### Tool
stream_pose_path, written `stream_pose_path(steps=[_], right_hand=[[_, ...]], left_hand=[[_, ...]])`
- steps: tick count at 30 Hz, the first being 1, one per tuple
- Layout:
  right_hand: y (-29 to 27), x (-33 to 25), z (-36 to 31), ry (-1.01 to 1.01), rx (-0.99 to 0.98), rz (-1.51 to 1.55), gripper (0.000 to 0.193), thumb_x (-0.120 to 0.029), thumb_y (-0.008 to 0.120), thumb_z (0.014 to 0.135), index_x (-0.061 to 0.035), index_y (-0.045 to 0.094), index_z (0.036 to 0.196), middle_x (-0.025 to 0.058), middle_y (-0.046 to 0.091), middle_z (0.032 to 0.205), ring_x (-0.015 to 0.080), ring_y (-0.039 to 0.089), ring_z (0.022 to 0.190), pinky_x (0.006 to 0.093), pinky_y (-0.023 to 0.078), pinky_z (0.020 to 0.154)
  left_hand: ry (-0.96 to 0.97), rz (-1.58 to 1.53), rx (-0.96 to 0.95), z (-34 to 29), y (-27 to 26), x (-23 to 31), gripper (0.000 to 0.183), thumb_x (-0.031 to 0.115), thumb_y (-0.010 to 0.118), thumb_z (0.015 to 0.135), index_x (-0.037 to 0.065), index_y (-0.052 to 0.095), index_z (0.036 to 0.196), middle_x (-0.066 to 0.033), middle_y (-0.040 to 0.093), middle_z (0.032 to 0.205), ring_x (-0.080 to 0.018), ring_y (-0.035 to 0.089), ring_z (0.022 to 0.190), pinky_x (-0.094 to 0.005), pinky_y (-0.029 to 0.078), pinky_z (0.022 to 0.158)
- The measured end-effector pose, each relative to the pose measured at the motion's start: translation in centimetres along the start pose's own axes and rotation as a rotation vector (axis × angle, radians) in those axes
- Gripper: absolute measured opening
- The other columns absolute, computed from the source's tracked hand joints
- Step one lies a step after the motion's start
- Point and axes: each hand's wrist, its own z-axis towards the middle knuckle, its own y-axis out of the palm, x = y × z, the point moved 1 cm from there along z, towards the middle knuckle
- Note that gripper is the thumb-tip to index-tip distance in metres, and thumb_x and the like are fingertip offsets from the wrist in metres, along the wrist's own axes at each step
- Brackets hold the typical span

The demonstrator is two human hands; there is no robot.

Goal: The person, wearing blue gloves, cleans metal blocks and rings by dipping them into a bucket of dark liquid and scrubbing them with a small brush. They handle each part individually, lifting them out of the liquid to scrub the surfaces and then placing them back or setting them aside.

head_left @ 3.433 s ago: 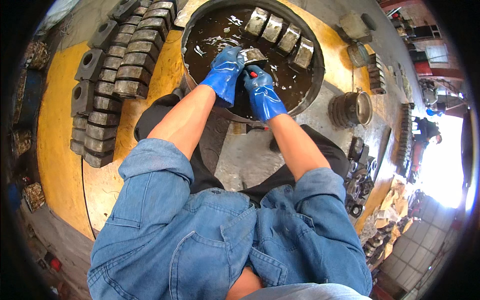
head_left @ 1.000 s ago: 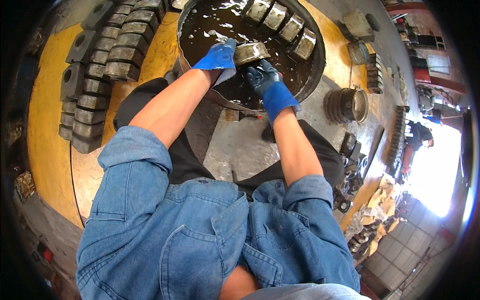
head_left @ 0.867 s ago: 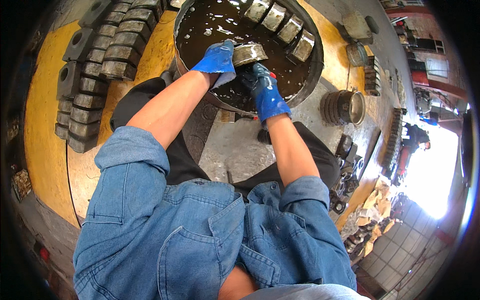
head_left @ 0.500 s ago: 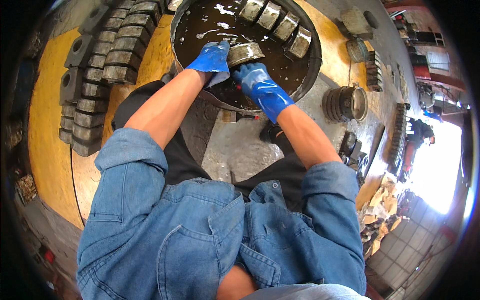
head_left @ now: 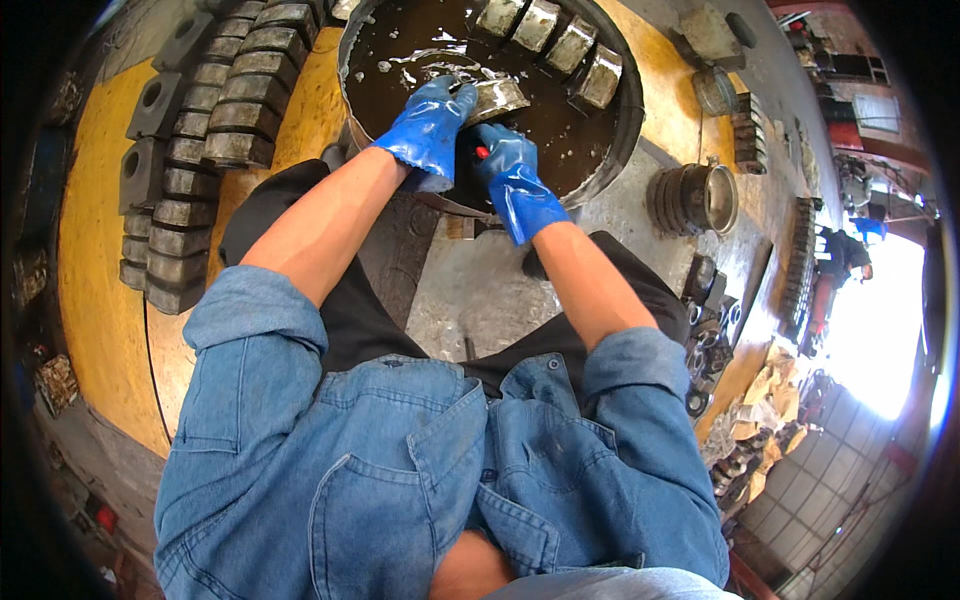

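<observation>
My left hand [head_left: 430,118], in a wet blue rubber glove, grips the left end of a curved metal block [head_left: 500,98] held tilted over the round tub [head_left: 632,135]. Dark, dirty liquid with floating flecks fills the tub. Just below the block, my right hand [head_left: 510,160], gloved the same way, is closed on something red [head_left: 482,153]. Only a small red part shows beside its fingers, so its kind is hidden. Several similar wet metal blocks [head_left: 572,48] stand in a row along the tub's far right inner wall.
Long rows of metal blocks [head_left: 245,115] and grey blocks with round holes [head_left: 145,175] lie on yellow boards at left. Ribbed metal rings [head_left: 692,200] and a glass jar [head_left: 714,92] stand right of the tub. Another person [head_left: 845,260] is far off at right.
My right hand has drawn slightly up and its wrist has shifted left. My left hand has turned around the block's end, its fingers now higher on it. Fresh ripples show behind the block.
</observation>
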Motion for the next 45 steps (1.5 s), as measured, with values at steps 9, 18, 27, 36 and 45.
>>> stream_pose_path(steps=[9, 18, 27, 36, 45], right_hand=[[0.0, 3.0, -0.9, 1.088, 0.253, 1.821, 0.021, -0.018, 0.073, 0.096, -0.0049, 0.074, 0.113, 0.0157, 0.077, 0.110, 0.0337, 0.075, 0.096, 0.0488, 0.063, 0.084], [3.5, 3.4, 0.8, 1.339, 0.540, 2.477, 0.028, -0.030, 0.051, 0.105, -0.0083, 0.069, 0.106, 0.0172, 0.076, 0.114, 0.0381, 0.073, 0.108, 0.0536, 0.063, 0.087], [3.6, 1.5, 7.3, 1.039, 0.153, 1.942, 0.025, -0.025, 0.061, 0.102, -0.0148, 0.069, 0.123, 0.0139, 0.073, 0.124, 0.0364, 0.072, 0.103, 0.0545, 0.059, 0.090], [-3.4, -2.5, 8.4, -0.303, -0.469, -0.229, 0.033, -0.017, 0.069, 0.091, -0.0164, 0.071, 0.124, 0.0153, 0.068, 0.134, 0.0345, 0.070, 0.111, 0.0469, 0.058, 0.092], [-2.2, 0.6, 7.4, -0.612, 0.012, -0.346, 0.032, -0.020, 0.068, 0.090, -0.0146, 0.072, 0.121, 0.0216, 0.065, 0.136, 0.0356, 0.067, 0.115, 0.0485, 0.056, 0.093]], left_hand=[[-0.012, -0.128, 0.052, 0.4, 0.8, -0.3, 0.060, 0.044, 0.057, 0.107, -0.004, 0.057, 0.143, -0.0284, 0.062, 0.142, -0.0424, 0.059, 0.134, -0.0455, 0.046, 0.113], [0.248, 0.551, 0.236, 1.0, 3.6, -0.6, 0.068, 0.054, 0.069, 0.094, 0.014, 0.055, 0.147, -0.0255, 0.056, 0.148, -0.0454, 0.051, 0.140, -0.0533, 0.043, 0.116], [0.286, 0.084, -0.051, 7.2, -0.5, -3.2, 0.067, 0.059, 0.069, 0.096, 0.008, 0.065, 0.139, -0.0203, 0.069, 0.134, -0.0387, 0.064, 0.128, -0.0457, 0.049, 0.109], [0.174, -0.153, -0.116, 7.2, -3.7, -2.2, 0.052, 0.040, 0.059, 0.108, 0.002, 0.062, 0.143, -0.0167, 0.068, 0.139, -0.0255, 0.061, 0.130, -0.0372, 0.042, 0.115], [0.047, -0.386, -0.167, 6.5, -3.2, -1.0, 0.051, 0.035, 0.061, 0.107, 0.000, 0.061, 0.144, -0.0159, 0.064, 0.144, -0.0248, 0.058, 0.133, -0.0360, 0.041, 0.116]])
